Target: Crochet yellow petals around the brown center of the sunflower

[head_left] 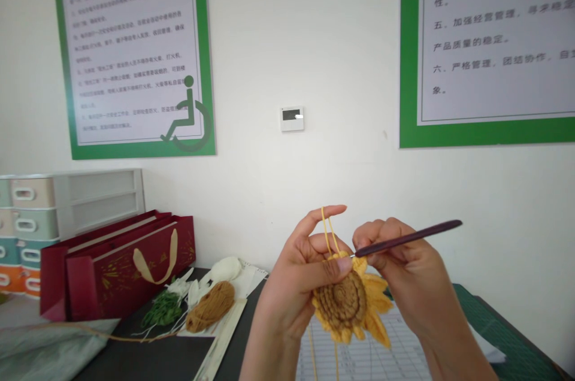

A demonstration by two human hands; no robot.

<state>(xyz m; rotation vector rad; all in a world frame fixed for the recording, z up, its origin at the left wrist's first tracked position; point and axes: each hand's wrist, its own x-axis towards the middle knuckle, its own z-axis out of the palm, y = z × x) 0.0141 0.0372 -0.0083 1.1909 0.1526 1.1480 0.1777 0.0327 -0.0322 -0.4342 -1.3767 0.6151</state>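
Observation:
My left hand [299,273] pinches the edge of a crocheted sunflower [342,300] with a brown spiral centre and yellow petals, longer on its right side. Yellow yarn [327,228] loops over the raised left index finger and runs down to the flower. In my right hand [399,261] is a crochet hook [408,237] with a dark purple handle, gripped between thumb and fingers. Its metal tip meets the flower's top edge beside my left thumb; the very end is hidden. Strands of yarn hang below the flower.
Printed paper [359,351] lies under my hands, a green cutting mat [503,333] to the right. At left are a brown yarn skein [211,306], green yarn [162,309], white yarn [226,269], a dark red gift bag [121,267] and a drawer unit [99,198]. A wall stands behind.

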